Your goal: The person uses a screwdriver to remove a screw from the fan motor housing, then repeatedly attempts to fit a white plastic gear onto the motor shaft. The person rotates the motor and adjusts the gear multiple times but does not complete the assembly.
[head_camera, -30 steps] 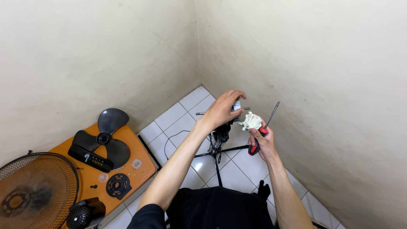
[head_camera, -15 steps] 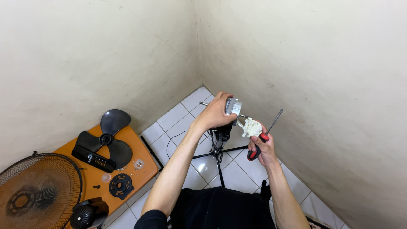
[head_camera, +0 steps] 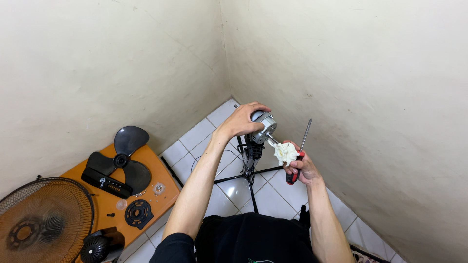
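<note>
We reach our bare left arm forward from the near edge, elbow bent, forearm running up and to the right. Our left hand point(head_camera: 242, 120) curls palm down, fingers wrapped over the top of what it grips, thumb tucked at the near side. Our right arm rises from the near right, wrist cocked inward. Our right hand point(head_camera: 302, 167) is closed in a loose fist, fingers folded, knuckles toward us, just right of the left hand.

red-handled screwdriver point(head_camera: 296, 163), black fan blade point(head_camera: 122, 158), orange board point(head_camera: 146, 192)
</note>
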